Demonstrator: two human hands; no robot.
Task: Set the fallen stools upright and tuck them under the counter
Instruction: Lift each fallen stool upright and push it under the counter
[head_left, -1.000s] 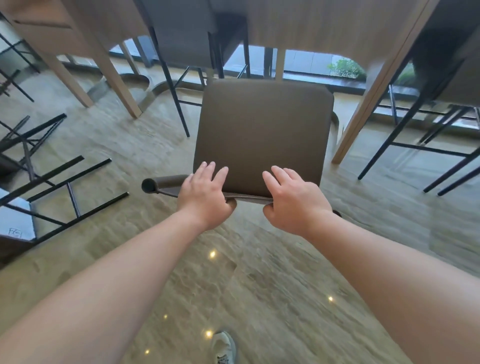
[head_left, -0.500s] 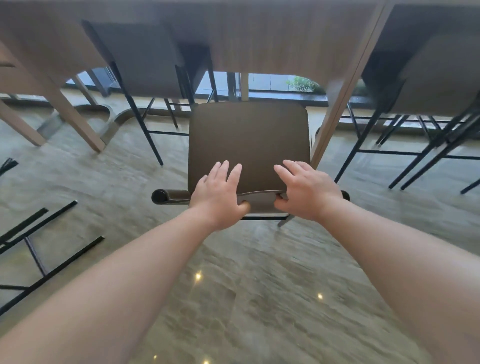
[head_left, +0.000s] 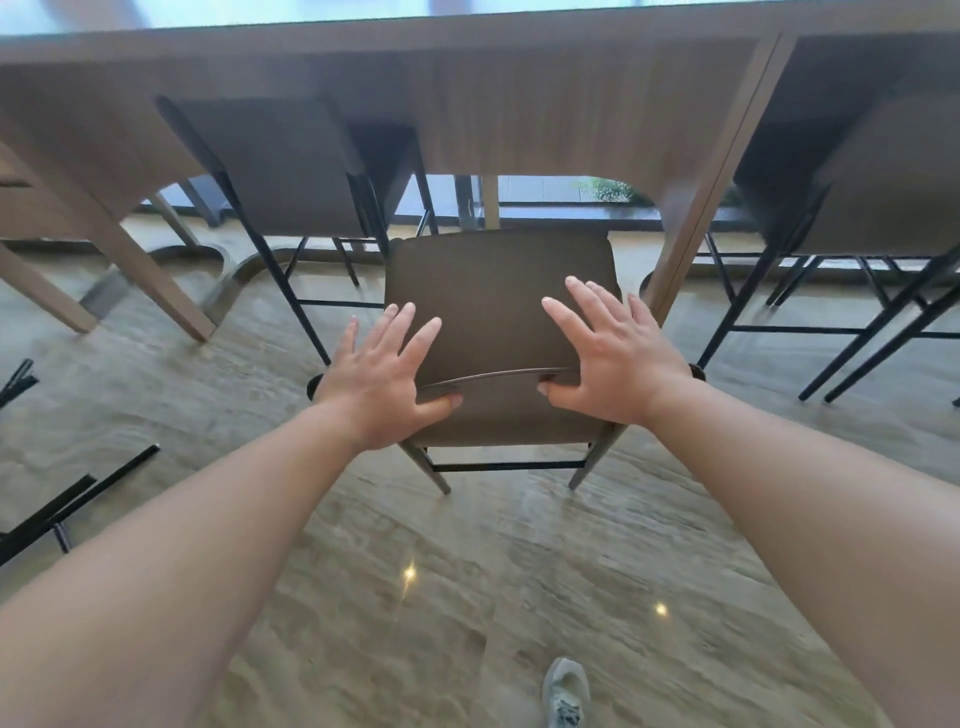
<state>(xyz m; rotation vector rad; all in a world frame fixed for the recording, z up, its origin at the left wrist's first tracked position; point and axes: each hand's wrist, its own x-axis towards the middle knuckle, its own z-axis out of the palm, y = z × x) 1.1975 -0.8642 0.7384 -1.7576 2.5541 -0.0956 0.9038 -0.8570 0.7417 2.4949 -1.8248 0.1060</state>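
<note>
The table (head_left: 519, 93) fills the top of the view, a long wooden slab on slanted wooden legs, with two stools already pushed in beneath it — one at the left (head_left: 270, 166) and one at the right (head_left: 872, 182). Between them, in the open bay, stands the stool in hand (head_left: 498, 291): upright on the polished stone floor (head_left: 467, 597), its brown padded seat partly under the table edge, its low backrest nearest the person.

This stool looks rigid and moderately heavy — thin dark metal legs with crossbars, a firm upholstered seat. On so smooth a floor it should slide readily, though the narrow, tall frame would likely tip if shoved high and hard. The backrest rail is the sensible place to take it, low and at both ends, so the push runs straight.

At the left edge, black legs of a fallen stool (head_left: 78, 499) lie on the floor, not yet righted.

The left hand (head_left: 384, 379) and right hand (head_left: 618, 358) sit at the backrest's top edge, fingers (head_left: 582, 301) spread wide and straight over the seat, thumbs hooked beneath the rail — pressing rather than gripping.
</note>
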